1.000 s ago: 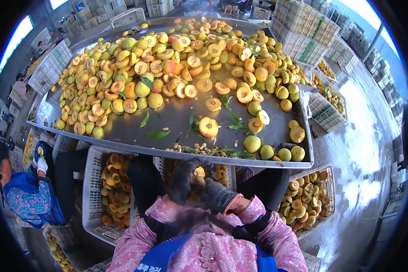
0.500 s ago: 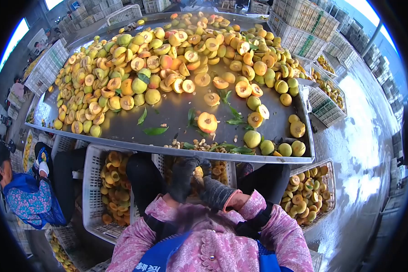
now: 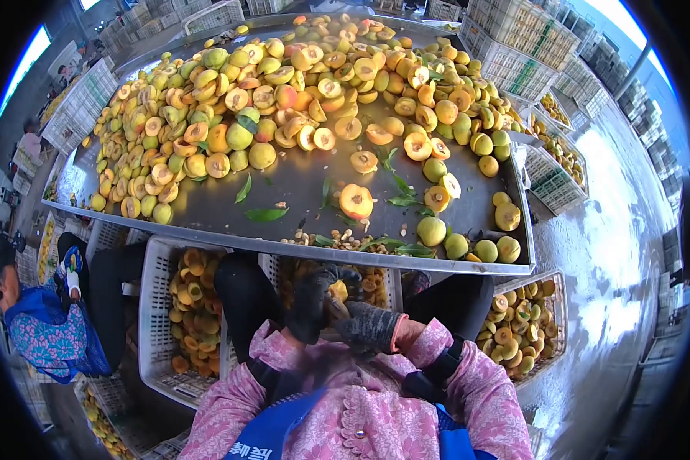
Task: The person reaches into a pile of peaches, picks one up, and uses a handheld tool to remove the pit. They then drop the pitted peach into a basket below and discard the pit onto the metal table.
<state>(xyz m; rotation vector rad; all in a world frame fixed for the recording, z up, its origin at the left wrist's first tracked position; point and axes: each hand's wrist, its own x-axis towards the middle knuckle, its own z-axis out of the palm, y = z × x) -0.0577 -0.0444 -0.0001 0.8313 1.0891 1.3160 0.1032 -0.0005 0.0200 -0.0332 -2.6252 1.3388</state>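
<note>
"Where are the hands?"

"Together at the near edge of the table [image 3: 226, 205], low over a middle crate [image 3: 397, 295]. The left hand [image 3: 310, 303] is gloved, its fingers closed round a piece of fruit [image 3: 338, 290]. The right hand [image 3: 368, 326], gloved too, presses close on the near side; whether it grips the fruit or a tool, I can't tell."

"How much looks done?"

"A fair amount, I'd judge: halves fill much of the left crate [image 3: 153, 330] and the right crate [image 3: 561, 326]."

"And left?"

"Plenty, it seems. A big heap [image 3: 284, 100] covers the table's far side, mostly cut. A few whole-looking fruits [image 3: 432, 231] sit near right, and small pale bits [image 3: 339, 239] lie along the near edge."
</note>
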